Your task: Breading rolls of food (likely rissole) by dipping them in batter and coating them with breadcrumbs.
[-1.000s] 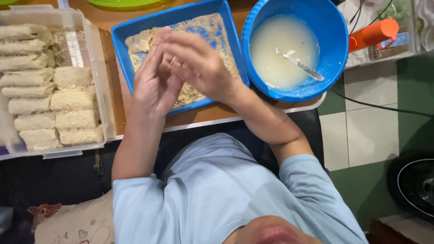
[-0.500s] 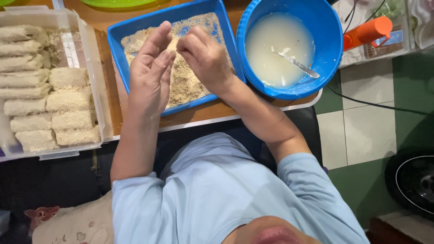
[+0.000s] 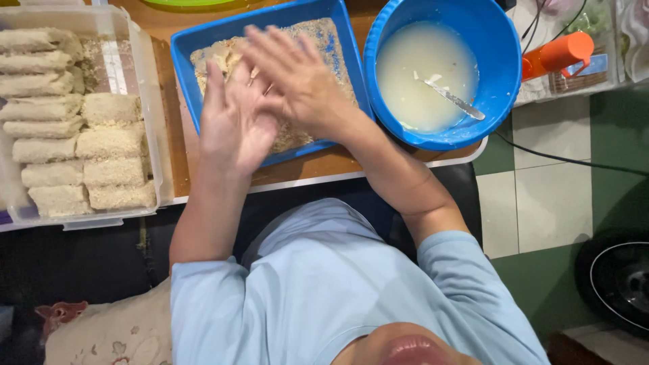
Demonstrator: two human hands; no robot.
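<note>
My left hand (image 3: 230,128) and my right hand (image 3: 301,84) are pressed flat against each other over a blue rectangular tray (image 3: 186,47) of breadcrumbs. The right palm lies across the left hand's fingers. On both hands the fingers are straight and spread, and I see nothing gripped between them. Just beyond my left fingertips a pale crumbed roll (image 3: 220,54) lies in the tray. To the right, touching the tray, stands a round blue bowl (image 3: 497,81) of whitish batter with a metal spoon (image 3: 453,100) in it.
A clear plastic box (image 3: 154,135) at the left holds several breaded rolls in rows. An orange bottle (image 3: 558,54) lies beyond the bowl at the right. The tray and bowl stand on a wooden board (image 3: 324,165). A black cable (image 3: 574,162) crosses the tiled floor.
My hands were cupped together upright over the tray; they have now flattened and slid across each other, the right over the left. The view has shifted slightly.
</note>
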